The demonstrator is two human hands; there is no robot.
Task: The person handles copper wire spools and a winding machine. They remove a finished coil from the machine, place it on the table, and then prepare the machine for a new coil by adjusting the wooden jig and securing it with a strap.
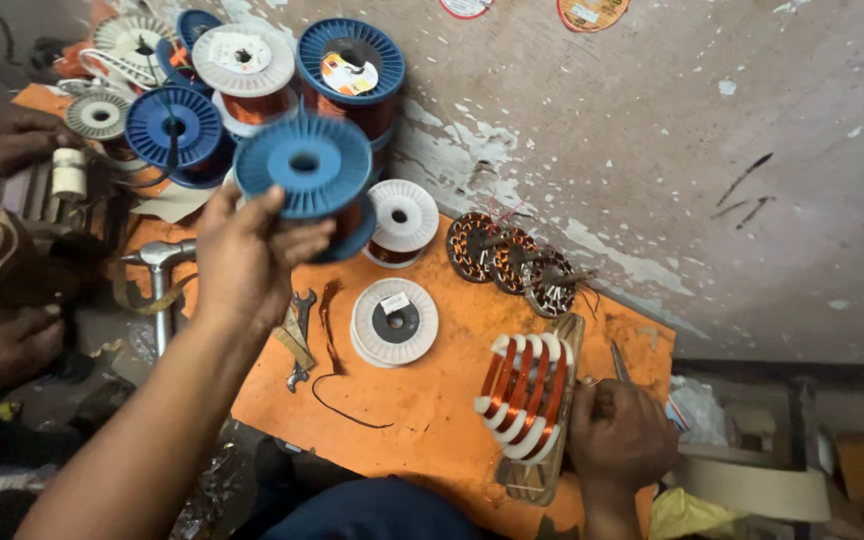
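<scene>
head view: the left hand (pixel 242 262) is raised over the left part of the orange worktop (pixel 432 400), its grip closed around a blue spool (pixel 307 170) of copper wire, fingers curled on the lower flange and the thumb up against the rim. the spool is tilted, its blue face turned toward the camera, held clear of the worktop surface. the right hand (pixel 620 440) rests at the worktop's near right edge, its grip pressed onto the side of a wooden winding form (pixel 540 420) that carries white ribs wound with copper coils (pixel 525 392). just beside that hand lies a thin metal tool (pixel 619 360).

near the middle of the worktop lie two white spools (pixel 395 322), one flat and one toward the far edge. three wound stators (pixel 510 260) sit at the far right edge against the wall. a spanner (pixel 299 340) and a hammer (pixel 159 275) lie toward the left edge. a pile of blue and white spools (pixel 252 70) fills the far left corner. another person's hands (pixel 2 135) show at the left.
</scene>
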